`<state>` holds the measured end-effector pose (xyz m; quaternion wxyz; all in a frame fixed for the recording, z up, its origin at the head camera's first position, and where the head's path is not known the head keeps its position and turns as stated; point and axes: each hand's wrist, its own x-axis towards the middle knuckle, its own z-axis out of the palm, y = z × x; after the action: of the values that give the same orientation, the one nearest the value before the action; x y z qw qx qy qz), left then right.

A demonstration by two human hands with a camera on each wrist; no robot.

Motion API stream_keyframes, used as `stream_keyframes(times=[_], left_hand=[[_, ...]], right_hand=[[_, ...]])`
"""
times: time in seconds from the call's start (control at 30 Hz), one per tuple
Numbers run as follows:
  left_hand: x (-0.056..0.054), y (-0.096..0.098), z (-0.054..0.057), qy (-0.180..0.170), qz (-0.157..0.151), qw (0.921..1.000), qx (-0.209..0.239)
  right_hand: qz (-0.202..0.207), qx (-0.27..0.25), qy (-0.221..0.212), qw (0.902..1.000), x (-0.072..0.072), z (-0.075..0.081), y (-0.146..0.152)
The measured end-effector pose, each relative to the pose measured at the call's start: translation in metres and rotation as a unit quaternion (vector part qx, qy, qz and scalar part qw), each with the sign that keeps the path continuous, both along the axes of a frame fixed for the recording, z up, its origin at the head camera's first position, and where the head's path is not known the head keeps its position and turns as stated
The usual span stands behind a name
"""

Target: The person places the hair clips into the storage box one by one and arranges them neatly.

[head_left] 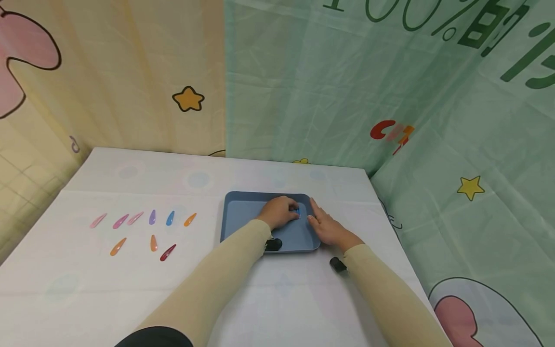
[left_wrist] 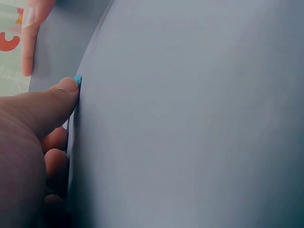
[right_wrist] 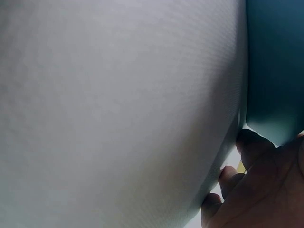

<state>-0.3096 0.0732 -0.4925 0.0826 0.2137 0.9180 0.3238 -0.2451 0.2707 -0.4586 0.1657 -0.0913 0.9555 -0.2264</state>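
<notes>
Over the right part of the blue-grey tray (head_left: 243, 217), my left hand (head_left: 279, 212) pinches a blue hair clip (head_left: 297, 211) low against the tray floor. Only a small bit of that clip (left_wrist: 78, 80) shows past the thumb in the left wrist view; the fingers hide the rest. My right hand (head_left: 328, 227) rests along the tray's right rim with its fingers extended. From the right wrist view, that hand (right_wrist: 266, 180) is beside the tray's outer wall (right_wrist: 275, 71).
Several snap hair clips lie on the white table (head_left: 277, 299) left of the tray, among them a blue clip (head_left: 170, 218), a purple clip (head_left: 152, 217), an orange clip (head_left: 118, 246) and a dark red clip (head_left: 168, 252). Printed curtains (head_left: 303, 86) hang behind the table.
</notes>
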Motion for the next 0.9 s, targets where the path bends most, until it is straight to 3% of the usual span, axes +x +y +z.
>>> stream_keyframes(times=[0.4,0.57,0.73,0.9], left_hand=[[-0.001,-0.001,0.0,-0.01,-0.002,0.9999,0.013],[-0.005,-0.012,0.006,-0.05,-0.012,0.9975,0.049],[-0.008,-0.028,0.026,-0.087,-0.031,0.9937,0.064],[-0.002,-0.052,0.049,-0.096,-0.048,0.9916,0.072]], right_hand=[[0.002,-0.003,-0.002,1.0,0.0,0.0,0.0],[0.0,-0.001,-0.004,1.0,-0.001,-0.001,0.0],[0.0,-0.004,-0.003,1.0,-0.002,-0.002,0.002],[0.002,-0.013,-0.005,0.9999,-0.002,-0.002,0.003]])
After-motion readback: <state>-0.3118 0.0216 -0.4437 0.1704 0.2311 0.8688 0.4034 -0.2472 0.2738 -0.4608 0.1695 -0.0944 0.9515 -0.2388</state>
